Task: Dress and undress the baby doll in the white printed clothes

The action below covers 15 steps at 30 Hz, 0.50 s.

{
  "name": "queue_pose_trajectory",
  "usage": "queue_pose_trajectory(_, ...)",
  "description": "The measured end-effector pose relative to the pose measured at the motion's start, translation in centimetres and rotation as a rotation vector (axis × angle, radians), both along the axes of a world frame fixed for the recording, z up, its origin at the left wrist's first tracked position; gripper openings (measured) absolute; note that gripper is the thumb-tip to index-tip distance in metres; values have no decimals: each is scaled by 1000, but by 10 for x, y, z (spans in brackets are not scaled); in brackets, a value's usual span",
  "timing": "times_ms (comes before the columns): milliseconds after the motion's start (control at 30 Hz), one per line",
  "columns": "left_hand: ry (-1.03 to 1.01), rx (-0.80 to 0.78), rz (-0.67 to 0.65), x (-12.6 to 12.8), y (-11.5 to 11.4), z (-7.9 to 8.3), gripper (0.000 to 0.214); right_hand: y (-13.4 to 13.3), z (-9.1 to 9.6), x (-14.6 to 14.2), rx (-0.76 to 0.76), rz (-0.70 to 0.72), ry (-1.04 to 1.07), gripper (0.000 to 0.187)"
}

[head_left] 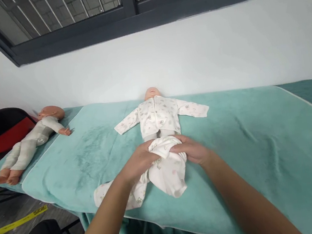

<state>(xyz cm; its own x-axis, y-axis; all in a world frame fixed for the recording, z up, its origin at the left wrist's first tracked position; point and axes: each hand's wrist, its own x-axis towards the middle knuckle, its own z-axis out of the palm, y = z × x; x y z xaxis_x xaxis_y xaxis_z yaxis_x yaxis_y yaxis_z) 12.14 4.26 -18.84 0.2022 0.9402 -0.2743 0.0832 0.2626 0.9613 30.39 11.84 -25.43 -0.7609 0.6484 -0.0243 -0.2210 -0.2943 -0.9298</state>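
A baby doll (152,92) lies on its back on the teal cloth, head toward the wall, dressed in a white printed top (159,115) with both sleeves spread sideways. Below the top's hem, the doll's pale legs (166,132) show only in part. White printed baby pants (167,176) are bunched over the doll's lower end. My left hand (141,159) is closed on the left edge of the bunched waist, and my right hand (192,150) grips the right edge. One pant leg stretches left under my left forearm. The doll's feet are hidden by the fabric and hands.
A second doll (34,139) in white clothing lies at the table's left end, beside a black and red chair (2,132). The teal cloth (266,147) covers the table. A white wall (221,44) and dark window frame (129,17) stand behind.
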Motion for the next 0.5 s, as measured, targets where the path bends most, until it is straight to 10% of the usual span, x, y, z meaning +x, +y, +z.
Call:
queue_pose_trajectory(300, 159, -136, -256, -9, -30, 9, 38, -79, -26, 21, -178, 212, -54, 49)
queue_pose_trajectory(500, 421, 159, -126, -7, -25, -9, 31, -94, -22, 13, 129, -415, -547, 31)
